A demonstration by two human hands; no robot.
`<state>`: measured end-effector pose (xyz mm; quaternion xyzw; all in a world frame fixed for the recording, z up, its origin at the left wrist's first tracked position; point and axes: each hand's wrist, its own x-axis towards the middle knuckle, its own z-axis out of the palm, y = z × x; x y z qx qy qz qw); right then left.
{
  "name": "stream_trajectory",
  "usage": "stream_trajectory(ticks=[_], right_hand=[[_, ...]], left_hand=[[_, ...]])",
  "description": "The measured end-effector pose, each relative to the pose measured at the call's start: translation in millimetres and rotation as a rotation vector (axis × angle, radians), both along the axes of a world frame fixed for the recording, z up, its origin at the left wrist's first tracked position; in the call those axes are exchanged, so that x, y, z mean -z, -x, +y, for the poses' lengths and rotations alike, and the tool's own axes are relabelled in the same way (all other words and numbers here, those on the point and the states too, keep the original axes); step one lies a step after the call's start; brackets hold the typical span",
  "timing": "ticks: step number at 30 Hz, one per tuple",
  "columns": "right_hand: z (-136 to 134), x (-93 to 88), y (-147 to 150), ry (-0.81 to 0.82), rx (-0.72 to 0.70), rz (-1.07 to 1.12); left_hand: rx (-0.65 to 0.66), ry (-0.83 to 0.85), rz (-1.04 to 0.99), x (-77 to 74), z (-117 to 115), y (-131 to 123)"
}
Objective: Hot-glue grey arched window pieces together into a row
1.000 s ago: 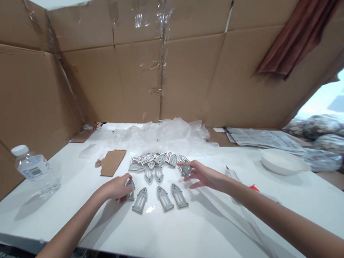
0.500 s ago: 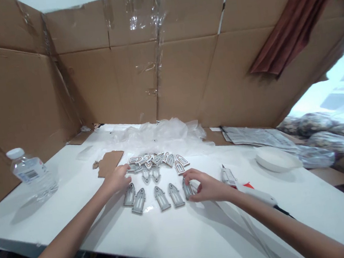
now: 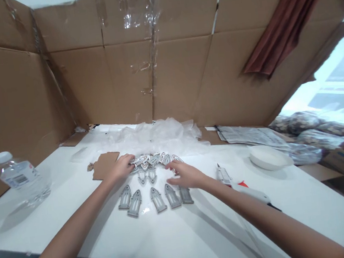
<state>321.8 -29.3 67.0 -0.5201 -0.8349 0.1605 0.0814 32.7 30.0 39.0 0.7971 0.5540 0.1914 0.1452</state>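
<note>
The left hand (image 3: pixel 120 169) rests at the near side of a heap of small white-and-dark cut pieces (image 3: pixel 151 161), its fingers close together and curled down against the heap; whether they pinch anything, I cannot tell from here. The right hand (image 3: pixel 185 175) hangs open over the right end of a curved row of grey arched window-shaped pieces (image 3: pixel 158 199), its fingers loosely apart and apparently holding nothing. The row lies near the middle of the white worktop (image 3: pixel 77 228), roughly midway between its front and back edges, with two more arched pieces (image 3: pixel 147 176) just behind it. They look thin, flat and light, probably stiff card or foam board, so they should lift easily, though the narrow pointed tops could bend or snap. I would take one by its long sides, not its tip. A hot glue gun (image 3: pixel 241 185) lies to the right of the row.
</note>
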Motion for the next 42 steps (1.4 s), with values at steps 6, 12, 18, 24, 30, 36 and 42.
stream_trajectory(ticks=[6, 12, 18, 24, 30, 36, 42], right_hand=[[38, -3.8, 57, -0.174, 0.029, -0.171], [59, 2.5, 74, -0.223, 0.000, -0.326], [47, -3.8, 57, -0.352, -0.076, -0.425], [-4, -7.1, 10, -0.431, -0.230, -0.541], [-52, 1.0, -35, -0.425, -0.306, -0.646], [-67, 10.5, -48, -0.367, -0.284, -0.650], [-67, 13.3, -47, -0.277, -0.270, -0.551]], left_hand=[[-0.048, 0.090, -0.125, -9.2, -10, 12], [-0.129, 0.442, -0.321, -30.1, -45, 49], [-0.206, 0.738, -0.390, -25.1, -62, 68], [-0.323, 0.747, -0.259, -16.8, -62, 58], [-0.321, 0.680, -0.038, -16.3, -69, 44], [-0.240, 0.499, 0.165, -19.5, -86, 35], [-0.149, 0.333, 0.296, -18.5, -117, 22]])
